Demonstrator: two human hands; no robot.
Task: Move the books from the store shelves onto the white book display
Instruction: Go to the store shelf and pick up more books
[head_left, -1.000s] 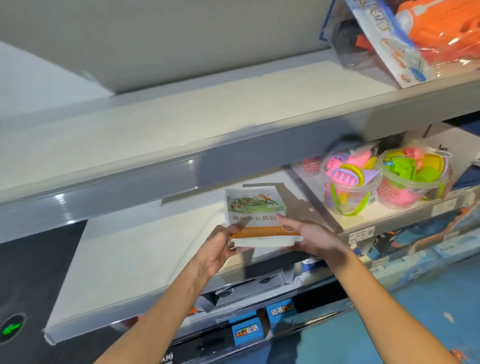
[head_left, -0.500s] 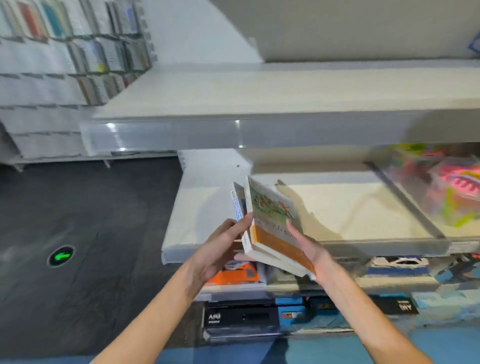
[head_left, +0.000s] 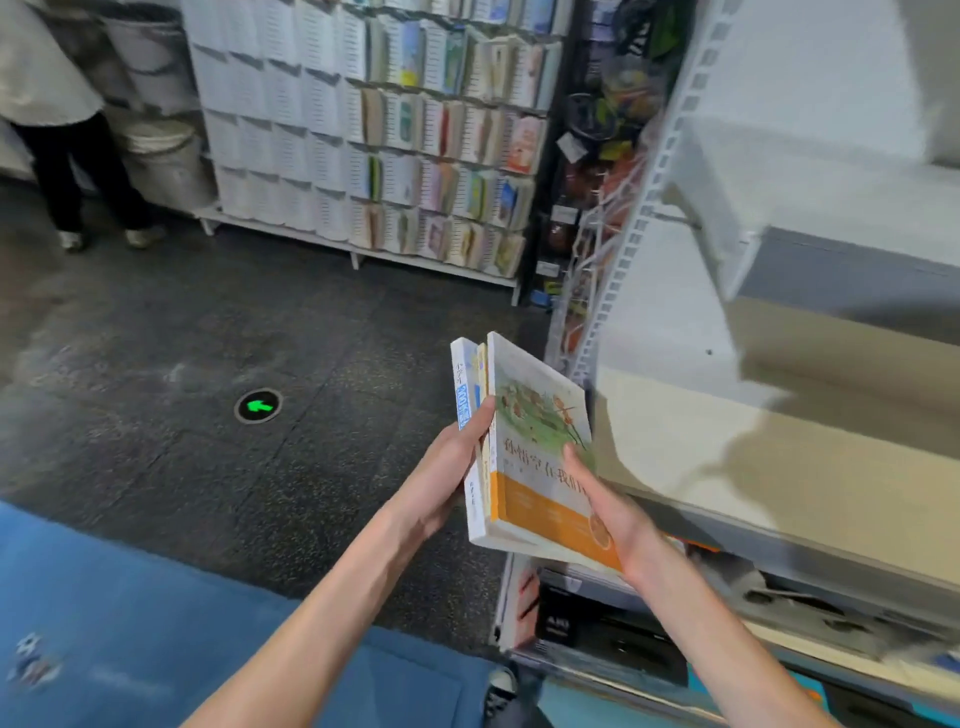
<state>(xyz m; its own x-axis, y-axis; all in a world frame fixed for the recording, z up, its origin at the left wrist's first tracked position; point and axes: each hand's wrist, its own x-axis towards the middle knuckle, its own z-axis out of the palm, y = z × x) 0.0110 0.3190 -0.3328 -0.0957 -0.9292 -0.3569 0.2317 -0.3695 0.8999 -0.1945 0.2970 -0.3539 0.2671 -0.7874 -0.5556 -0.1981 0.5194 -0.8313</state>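
I hold a small stack of books (head_left: 540, 415) upright in front of me, off the store shelf (head_left: 779, 467) at the right. The front cover shows a green picture and an orange band. My left hand (head_left: 447, 478) grips the stack from the spine side, fingers curled over the spines. My right hand (head_left: 605, 506) holds the front cover and lower corner, fingers laid across the cover. The white book display (head_left: 291, 130) stands across the floor at the back, its right half filled with books and its left pockets white.
A person in dark trousers (head_left: 78, 156) stands at the back left by stacked grey buckets (head_left: 161, 150). A green arrow marker (head_left: 258, 406) glows on the dark floor. A blue mat (head_left: 130, 623) lies at lower left. Boxed goods sit under the shelf.
The books have come off the shelf and now stand upright between both hands. My view has swung left from the shelf toward the open floor and the white display.
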